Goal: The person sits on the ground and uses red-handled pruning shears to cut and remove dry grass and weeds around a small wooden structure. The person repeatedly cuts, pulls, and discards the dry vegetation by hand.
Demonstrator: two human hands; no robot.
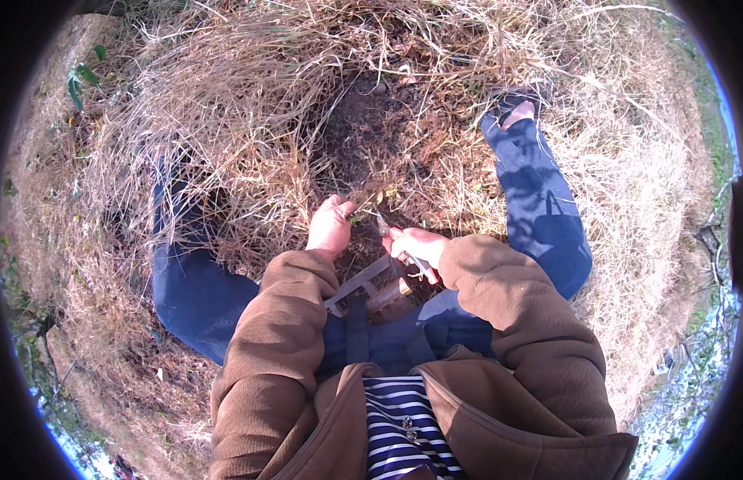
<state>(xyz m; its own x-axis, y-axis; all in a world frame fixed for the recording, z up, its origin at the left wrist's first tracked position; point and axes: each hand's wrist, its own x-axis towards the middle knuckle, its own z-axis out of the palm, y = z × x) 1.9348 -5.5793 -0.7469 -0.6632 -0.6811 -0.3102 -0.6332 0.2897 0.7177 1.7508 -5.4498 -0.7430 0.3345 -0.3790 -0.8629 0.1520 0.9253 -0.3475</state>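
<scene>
Near the middle, my left hand (330, 227) is closed with its thumb and fingertips on a thin plant stem (366, 210) that has a few small green leaves. Just right of it, my right hand (414, 245) grips hand pruners with red handles (431, 276). Their metal blades (382, 225) point up and left toward the stem, close beside the left fingertips. Whether the blades touch the stem cannot be told. Below my hands, between my thighs, lie a flat metal frame-like piece (360, 281) and a brown, wood-like handle (388, 295), both partly hidden.
Dry, straw-coloured grass (239, 120) surrounds me, some of it over my left leg. Dark bare soil (365, 120) shows ahead of my hands. My legs in blue trousers (536, 198) are bent out to both sides. Green leaves (80, 81) stand at the upper left.
</scene>
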